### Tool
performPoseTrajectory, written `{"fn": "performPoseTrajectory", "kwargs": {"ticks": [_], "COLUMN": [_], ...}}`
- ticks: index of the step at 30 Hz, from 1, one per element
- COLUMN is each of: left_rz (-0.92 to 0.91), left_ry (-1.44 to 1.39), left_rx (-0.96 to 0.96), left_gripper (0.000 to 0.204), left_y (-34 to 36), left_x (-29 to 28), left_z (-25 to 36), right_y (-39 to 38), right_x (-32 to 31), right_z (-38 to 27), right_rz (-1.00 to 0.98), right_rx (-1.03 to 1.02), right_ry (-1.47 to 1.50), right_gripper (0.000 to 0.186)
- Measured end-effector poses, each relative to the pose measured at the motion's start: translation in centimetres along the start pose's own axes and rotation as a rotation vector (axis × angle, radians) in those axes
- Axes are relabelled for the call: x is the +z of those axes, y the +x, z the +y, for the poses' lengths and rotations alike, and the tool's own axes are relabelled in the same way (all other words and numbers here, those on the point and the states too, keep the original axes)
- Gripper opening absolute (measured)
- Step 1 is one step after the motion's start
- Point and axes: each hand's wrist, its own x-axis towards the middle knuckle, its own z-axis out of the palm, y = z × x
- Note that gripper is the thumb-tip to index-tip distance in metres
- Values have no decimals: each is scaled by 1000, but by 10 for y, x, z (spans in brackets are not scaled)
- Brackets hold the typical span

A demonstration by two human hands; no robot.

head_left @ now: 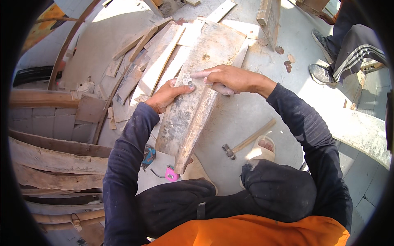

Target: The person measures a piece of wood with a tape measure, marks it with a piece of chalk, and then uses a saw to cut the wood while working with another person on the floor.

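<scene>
A long, weathered wooden board (174,119) slants up before me, with a thick batten (198,127) along its right edge. Its face is stained and marked with small spots. At the board's left edge, my left hand (167,96) grips it, thumb on the face and the other fingers out of sight behind. My right hand (238,80) is on the right edge, index finger stretched across the face and the other fingers curled at the batten's upper part. Between my feet lies a hammer (230,152) with a wooden handle. A pink tape measure (172,174) rests under the batten's near end.
Loose planks (154,65) are piled beyond and left of the board. Curved wooden pieces (61,160) stack at the left. A blue object (148,157) sits near the tape measure. Another person's shoes (322,74) are at the upper right, near a pale plank (357,127).
</scene>
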Motion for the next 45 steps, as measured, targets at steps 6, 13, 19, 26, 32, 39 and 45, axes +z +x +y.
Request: {"fn": "performPoseTrajectory", "kwargs": {"ticks": [6,13,19,26,32,39,45], "left_rz": [4,58,39,-22,-38,128,232], "left_ry": [-20,-47,-31,-23,-57,-100,78], "left_rx": [-2,51,4,-7,-15,51,119], "left_gripper": [59,50,65,65,58,53,55], "left_y": [27,57,69,76,76,95,77], "left_x": [-7,8,19,32,22,34,54], "left_z": [7,21,10,2,-4,-15,14], "right_y": [-17,-34,-41,-35,-50,-58,-48], "right_x": [-20,-36,-60,-48,-46,64,95], "right_z": [53,85,96,105,121,133,133], "right_rz": [-43,50,44,72,238,318,311], "right_rx": [40,-49,28,11,165,138,73], "right_ry": [198,313,270,224,305,734,775], "right_gripper": [54,60,69,80,81,101,90]}}
